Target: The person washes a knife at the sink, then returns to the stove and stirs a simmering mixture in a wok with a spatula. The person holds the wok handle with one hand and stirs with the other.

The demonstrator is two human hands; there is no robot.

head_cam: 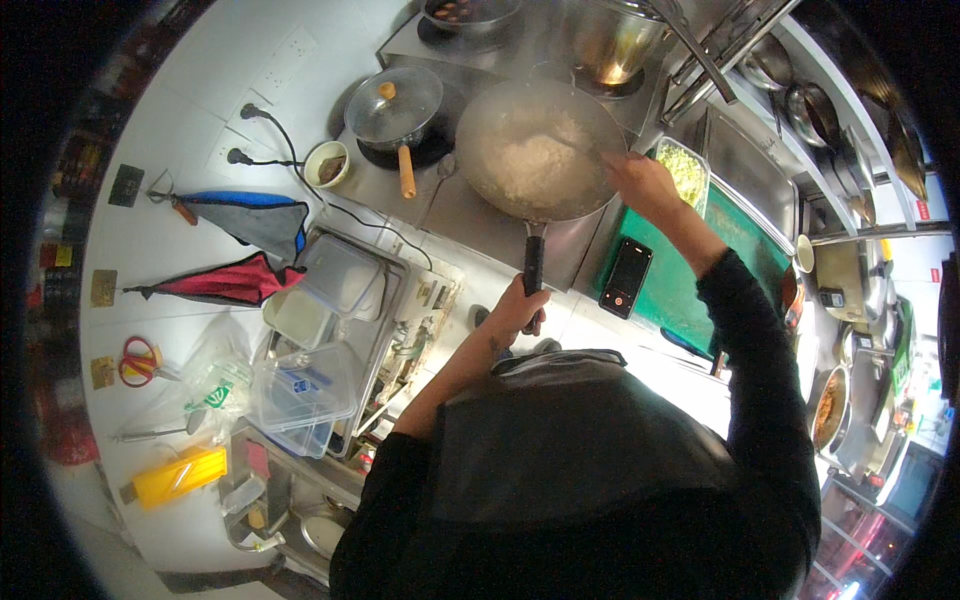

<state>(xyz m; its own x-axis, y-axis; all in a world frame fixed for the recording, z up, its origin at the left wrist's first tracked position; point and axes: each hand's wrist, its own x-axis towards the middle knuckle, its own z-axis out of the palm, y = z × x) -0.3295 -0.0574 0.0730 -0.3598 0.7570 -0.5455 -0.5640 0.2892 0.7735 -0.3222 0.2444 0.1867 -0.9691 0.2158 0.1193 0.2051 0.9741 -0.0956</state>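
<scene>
My left hand (517,306) is wrapped around the black handle (534,266) of a wok (487,97) on the stove top. Pale, grainy food that looks like rice (534,165) lies heaped in the wok, blurred by steam. Over the wok's right rim, my right hand (645,184) grips a cooking utensil (574,139) whose far end reaches into the food; steam hides its exact shape. Just beyond that hand, a clear container of chopped green vegetable (682,174) stands by a green cutting board (750,255). A phone (626,277) lies on the board's near left part.
Left of the wok sits a glass-lidded pan (395,109) with a wooden handle pointing towards me. A small bowl (328,165) and power cords (360,223) are beside it. Behind stands a tall steel pot (611,45). Plastic containers (307,386) are stacked at the left.
</scene>
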